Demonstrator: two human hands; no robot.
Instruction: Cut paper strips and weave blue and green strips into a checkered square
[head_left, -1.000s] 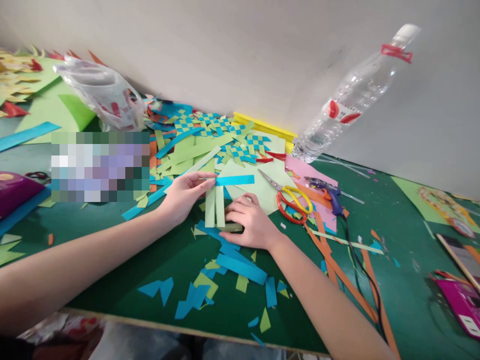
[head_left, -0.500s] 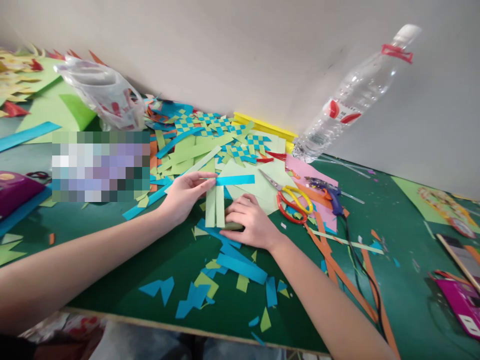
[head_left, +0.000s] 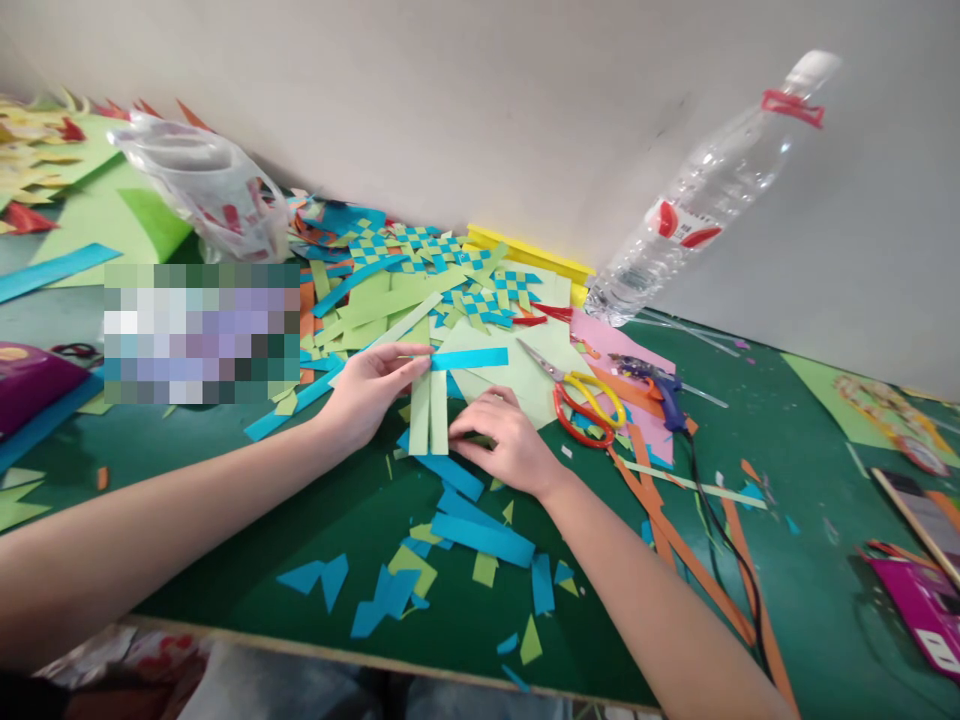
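Observation:
My left hand [head_left: 375, 385] is closed, pinching a short blue paper strip [head_left: 472, 358] where it crosses two pale green paper strips [head_left: 420, 415] that hang down side by side. The blue strip sticks out to the right of my fingertips. My right hand [head_left: 506, 440] is curled, its thumb and index finger brought together at the lower right edge of the right-hand green strip [head_left: 439, 410]. Its fingertips partly hide that contact. Beneath the hands lie blue paper scraps [head_left: 484, 538] and small green scraps [head_left: 412, 570].
Behind my hands is a heap of woven blue-green paper pieces [head_left: 420, 245]. To the right are scissors [head_left: 585, 400], a glue gun [head_left: 656, 385] with a black cord, orange strips [head_left: 682, 550] and a plastic bottle [head_left: 705, 200] near the wall. A plastic-lined cup [head_left: 202, 180] stands at left.
My right thumb and index finger have drawn together at the right green strip's edge; they were apart before. My left hand keeps its pinch, and the strips have barely shifted.

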